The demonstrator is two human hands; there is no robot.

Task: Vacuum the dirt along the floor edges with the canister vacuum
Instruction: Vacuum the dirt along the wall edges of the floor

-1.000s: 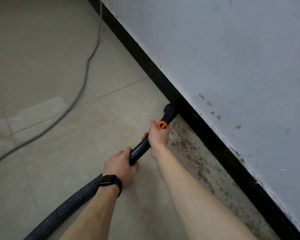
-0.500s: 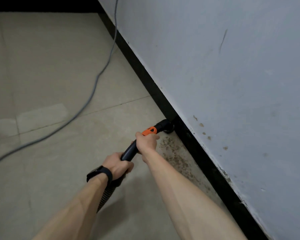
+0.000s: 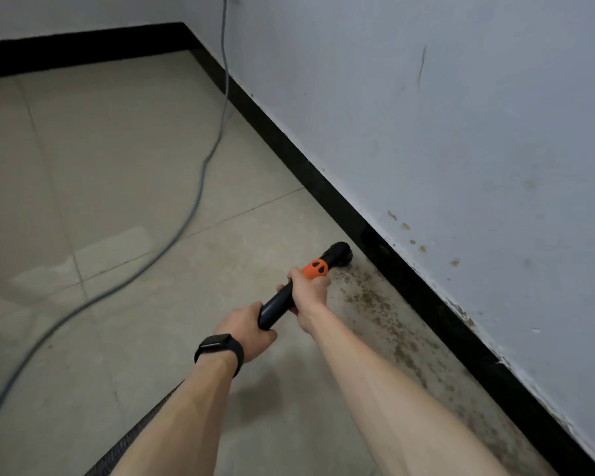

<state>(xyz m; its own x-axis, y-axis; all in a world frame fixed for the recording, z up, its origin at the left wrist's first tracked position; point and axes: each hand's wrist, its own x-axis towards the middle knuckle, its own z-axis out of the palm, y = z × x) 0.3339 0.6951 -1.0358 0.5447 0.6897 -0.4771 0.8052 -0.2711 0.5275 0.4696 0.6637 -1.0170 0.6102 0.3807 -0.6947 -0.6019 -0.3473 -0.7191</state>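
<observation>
Dirt point(image 3: 385, 314) is lying thick along the near baseboard point(image 3: 437, 304), so much is looking undone. Left hand point(image 3: 246, 329) and right hand point(image 3: 308, 290) are both gripping the vacuum wand point(image 3: 277, 309), its nozzle point(image 3: 340, 253) sitting at the dirt's far end, just beside the baseboard.

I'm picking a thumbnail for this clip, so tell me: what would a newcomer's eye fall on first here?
The orange collar on the black vacuum wand, gripped by the left hand and right hand at centre, stands out most. Beside the nozzle, a band of brown dirt runs along the black baseboard under the pale wall. A grey cable snakes across the tiles on the left.
</observation>
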